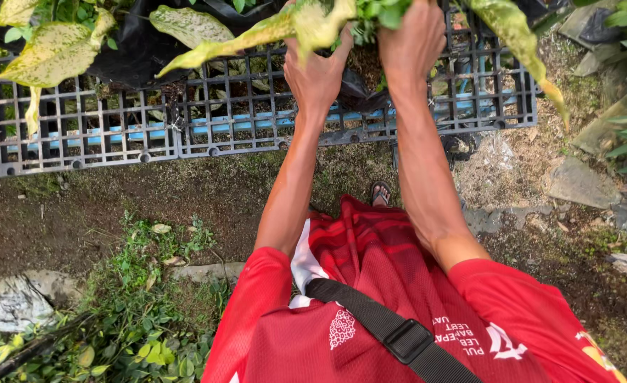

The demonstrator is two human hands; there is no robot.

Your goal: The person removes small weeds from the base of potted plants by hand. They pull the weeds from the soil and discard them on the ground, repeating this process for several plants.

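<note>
Left hand [318, 71]: raised over the black plastic grid bench [115, 128], fingers curled up and closed around the left side of a potted plant [359, 21]. The fingertips disappear under the yellow-green leaves, so how tight the hold is cannot be told exactly.

Right hand [412, 42]: raised just beside the left, palm pressed to the right side of the same plant, fingers wrapped round it and hidden by foliage.

Potted plant: held between both hands at the top edge of the view, above the bench. Long speckled yellow-green leaves spread left and right from it. A black plastic grow bag [359, 92] shows below and between the two hands; whether its base rests on the bench or is lifted clear cannot be told.

Grid bench: black lattice panels side by side, with blue bars visible through the openings. It runs across the upper part of the view.

Second plant [51, 50]: broad speckled leaves at the upper left, over the bench, well apart from the hands.

Ground: bare soil [79, 213] below the bench, low weeds [150, 326] at the lower left, flat stones [583, 184] at the right.

Person: red jersey [370, 312] with a black strap [391, 330] crossing it; one sandalled foot [380, 191] shows near the bench.
</note>
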